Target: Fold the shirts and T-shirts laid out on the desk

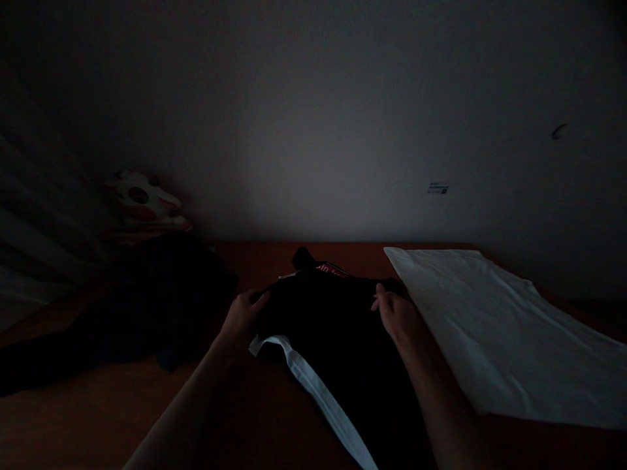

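A black garment (pixel 337 346) lies spread on the brown wooden table, its exact kind hard to make out in the dim light. Along its left side runs a white strip (pixel 318 385). At the far end show a dark raised bit and a red patch (pixel 333 268) with pale lettering. My left hand (pixel 242 313) pinches the garment's upper left edge, thumb on top and the other fingers partly hidden. Over its upper right part rests my right hand (pixel 396 314), fingers loosely bent and a little apart, with nothing visible between them.
A white cloth (pixel 509 333) lies flat on the right of the table (pixel 245 258). Dark clothing (pixel 161 300) is heaped on the left. Behind it sits a white and red cow-like object (pixel 144 199). A wall (pixel 313 143) closes off the back; a pale curtain (pixel 39 215) hangs left.
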The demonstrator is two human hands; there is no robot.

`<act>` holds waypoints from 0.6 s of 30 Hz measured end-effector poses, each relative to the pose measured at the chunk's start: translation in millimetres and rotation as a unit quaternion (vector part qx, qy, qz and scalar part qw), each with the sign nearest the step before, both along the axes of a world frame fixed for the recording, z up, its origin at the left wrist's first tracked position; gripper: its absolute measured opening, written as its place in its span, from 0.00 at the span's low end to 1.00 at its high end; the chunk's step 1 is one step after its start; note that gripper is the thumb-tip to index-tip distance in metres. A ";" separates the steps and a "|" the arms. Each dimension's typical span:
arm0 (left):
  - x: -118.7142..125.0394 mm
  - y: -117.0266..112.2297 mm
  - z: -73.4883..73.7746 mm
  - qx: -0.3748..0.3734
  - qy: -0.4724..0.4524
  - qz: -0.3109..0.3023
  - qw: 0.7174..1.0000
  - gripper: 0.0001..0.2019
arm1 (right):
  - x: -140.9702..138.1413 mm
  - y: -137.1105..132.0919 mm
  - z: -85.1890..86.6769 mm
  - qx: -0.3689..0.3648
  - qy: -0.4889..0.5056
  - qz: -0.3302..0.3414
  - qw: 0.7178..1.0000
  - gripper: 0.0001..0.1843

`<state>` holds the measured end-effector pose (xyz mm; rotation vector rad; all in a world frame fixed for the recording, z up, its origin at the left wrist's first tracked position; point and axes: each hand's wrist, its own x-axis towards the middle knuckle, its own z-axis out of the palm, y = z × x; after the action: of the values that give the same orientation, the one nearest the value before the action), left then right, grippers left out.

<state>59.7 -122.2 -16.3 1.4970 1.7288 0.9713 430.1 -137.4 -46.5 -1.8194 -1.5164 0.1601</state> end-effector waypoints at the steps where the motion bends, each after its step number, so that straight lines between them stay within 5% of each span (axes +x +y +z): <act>1: -1.5 -0.1 2.4 -0.016 0.074 -0.009 0.997 0.21 | -0.2 -1.2 1.6 -0.020 -0.007 -0.015 1.000 0.31; 4: -10.6 2.3 8.3 -0.038 0.221 0.011 0.974 0.20 | 1.2 -3.1 1.8 -0.007 -0.055 -0.046 0.997 0.21; 6: -16.1 5.4 9.9 -0.037 0.213 0.004 0.976 0.21 | 2.9 -2.7 -2.3 0.031 -0.100 -0.030 0.994 0.18; 12: -7.6 8.4 7.2 -0.064 -0.019 -0.059 0.996 0.23 | 9.5 10.1 -14.8 -0.058 -0.145 -0.027 0.987 0.40; 18: 13.2 3.9 10.6 -0.174 -0.172 -0.160 0.956 0.27 | 11.0 35.1 -9.4 -0.147 -0.115 0.046 0.981 0.23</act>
<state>72.9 -118.3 -5.7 1.2401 1.2790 0.6682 441.0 -102.3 -56.0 -2.0564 -1.8189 0.2344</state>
